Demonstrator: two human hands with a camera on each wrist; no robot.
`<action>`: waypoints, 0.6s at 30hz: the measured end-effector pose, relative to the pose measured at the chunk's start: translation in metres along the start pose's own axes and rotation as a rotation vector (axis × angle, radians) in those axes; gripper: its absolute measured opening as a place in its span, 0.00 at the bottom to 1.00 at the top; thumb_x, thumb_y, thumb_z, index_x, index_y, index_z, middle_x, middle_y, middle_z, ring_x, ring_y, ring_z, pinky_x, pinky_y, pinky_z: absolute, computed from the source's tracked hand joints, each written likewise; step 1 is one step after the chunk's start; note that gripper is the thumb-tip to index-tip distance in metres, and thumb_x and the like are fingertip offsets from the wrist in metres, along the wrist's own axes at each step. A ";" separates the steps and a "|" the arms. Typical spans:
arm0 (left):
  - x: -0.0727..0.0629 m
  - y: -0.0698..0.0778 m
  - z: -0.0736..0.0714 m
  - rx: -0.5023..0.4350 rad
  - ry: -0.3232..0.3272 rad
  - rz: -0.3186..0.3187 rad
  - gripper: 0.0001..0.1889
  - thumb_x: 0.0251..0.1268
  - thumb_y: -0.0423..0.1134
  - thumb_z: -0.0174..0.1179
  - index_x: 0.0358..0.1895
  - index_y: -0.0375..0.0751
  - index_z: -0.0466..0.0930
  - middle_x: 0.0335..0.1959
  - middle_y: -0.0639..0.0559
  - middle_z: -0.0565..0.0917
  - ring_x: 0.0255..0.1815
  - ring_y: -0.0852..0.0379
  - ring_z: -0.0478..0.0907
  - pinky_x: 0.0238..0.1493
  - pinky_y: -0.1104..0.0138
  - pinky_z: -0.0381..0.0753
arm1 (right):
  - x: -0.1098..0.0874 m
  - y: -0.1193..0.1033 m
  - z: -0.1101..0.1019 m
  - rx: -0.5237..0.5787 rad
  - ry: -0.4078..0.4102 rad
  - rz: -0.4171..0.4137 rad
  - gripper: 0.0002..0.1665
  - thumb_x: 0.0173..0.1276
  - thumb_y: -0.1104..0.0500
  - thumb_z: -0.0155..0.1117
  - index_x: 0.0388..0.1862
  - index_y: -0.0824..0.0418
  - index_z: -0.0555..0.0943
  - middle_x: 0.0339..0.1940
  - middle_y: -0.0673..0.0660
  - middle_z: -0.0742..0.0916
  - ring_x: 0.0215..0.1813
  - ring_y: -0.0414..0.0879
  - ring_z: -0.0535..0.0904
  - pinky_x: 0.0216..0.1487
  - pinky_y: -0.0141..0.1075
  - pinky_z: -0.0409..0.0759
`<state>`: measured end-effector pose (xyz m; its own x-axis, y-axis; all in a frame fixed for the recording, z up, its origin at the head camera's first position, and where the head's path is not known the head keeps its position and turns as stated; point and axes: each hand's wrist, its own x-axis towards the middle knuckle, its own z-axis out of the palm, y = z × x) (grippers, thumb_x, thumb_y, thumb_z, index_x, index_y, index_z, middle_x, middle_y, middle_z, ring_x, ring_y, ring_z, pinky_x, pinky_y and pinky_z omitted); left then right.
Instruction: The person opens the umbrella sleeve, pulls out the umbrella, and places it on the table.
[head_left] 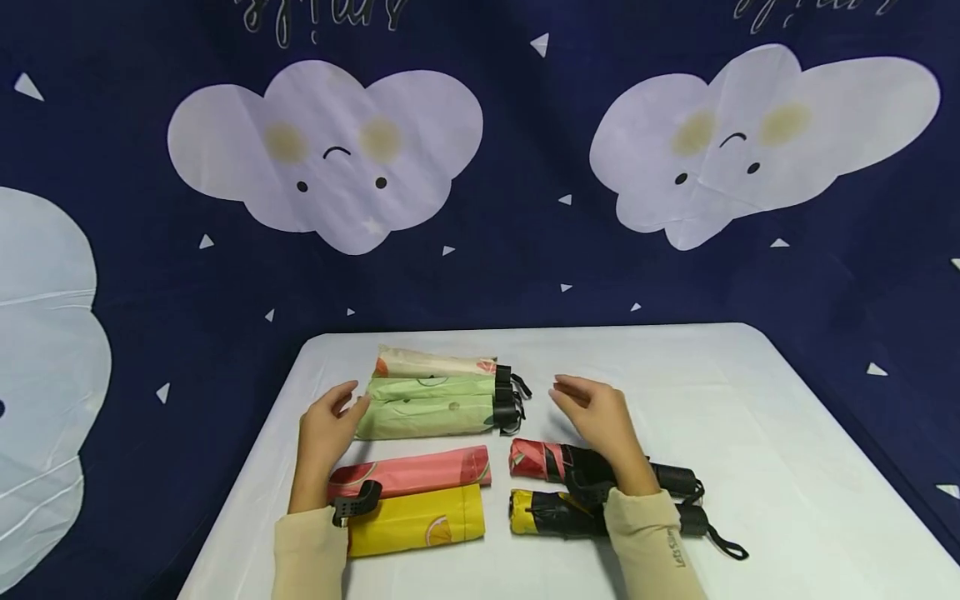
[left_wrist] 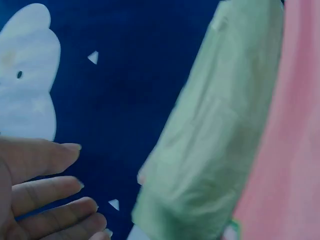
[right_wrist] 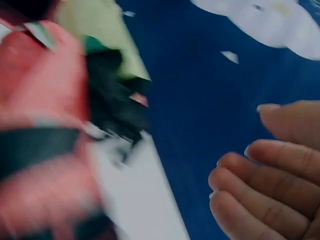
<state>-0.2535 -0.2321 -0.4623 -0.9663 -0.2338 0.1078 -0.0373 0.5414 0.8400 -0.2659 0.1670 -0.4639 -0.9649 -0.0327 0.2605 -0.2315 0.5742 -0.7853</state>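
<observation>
My left hand (head_left: 327, 433) hovers by the left end of the green folded umbrellas (head_left: 427, 414), its fingers loosely bent and holding nothing. My right hand (head_left: 602, 419) is raised to the right of their black handles (head_left: 507, 407), also holding nothing. A pink watermelon-print umbrella sleeve (head_left: 420, 472) and a yellow one with an orange slice (head_left: 420, 521) lie in front on the left. Below my right hand and forearm lie a red-and-black folded umbrella (head_left: 536, 460) and a yellow-and-black one (head_left: 551, 512), both partly hidden. In the right wrist view, the red umbrella (right_wrist: 50, 95) looks blurred.
A cream folded umbrella (head_left: 431, 363) lies behind the green ones. Everything rests on a white table (head_left: 712, 400) with rounded far corners. Behind it hangs a dark blue cloth (head_left: 517, 283) printed with clouds and small triangles. Black straps (head_left: 360, 502) circle the wrists.
</observation>
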 end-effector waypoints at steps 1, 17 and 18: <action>0.002 -0.002 0.002 0.013 0.000 -0.002 0.26 0.75 0.45 0.61 0.70 0.35 0.75 0.67 0.34 0.77 0.67 0.37 0.75 0.64 0.48 0.76 | 0.002 0.000 0.009 -0.015 -0.015 0.003 0.23 0.72 0.53 0.70 0.62 0.61 0.84 0.51 0.59 0.90 0.51 0.53 0.88 0.52 0.48 0.86; 0.005 -0.020 0.006 0.172 -0.122 -0.135 0.31 0.71 0.46 0.63 0.66 0.23 0.73 0.58 0.29 0.82 0.61 0.32 0.77 0.63 0.43 0.74 | 0.004 0.013 0.065 -0.073 -0.246 0.046 0.30 0.73 0.50 0.69 0.66 0.67 0.80 0.53 0.62 0.88 0.53 0.54 0.86 0.56 0.52 0.83; 0.005 -0.022 0.005 0.175 -0.118 -0.136 0.30 0.70 0.45 0.64 0.64 0.23 0.75 0.57 0.29 0.82 0.61 0.32 0.77 0.62 0.43 0.74 | 0.004 0.013 0.066 -0.074 -0.256 0.039 0.30 0.73 0.50 0.69 0.66 0.67 0.80 0.54 0.62 0.88 0.53 0.55 0.86 0.57 0.53 0.82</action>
<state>-0.2586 -0.2414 -0.4830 -0.9722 -0.2231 -0.0713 -0.2021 0.6452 0.7368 -0.2813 0.1202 -0.5102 -0.9751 -0.2097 0.0727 -0.1926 0.6370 -0.7464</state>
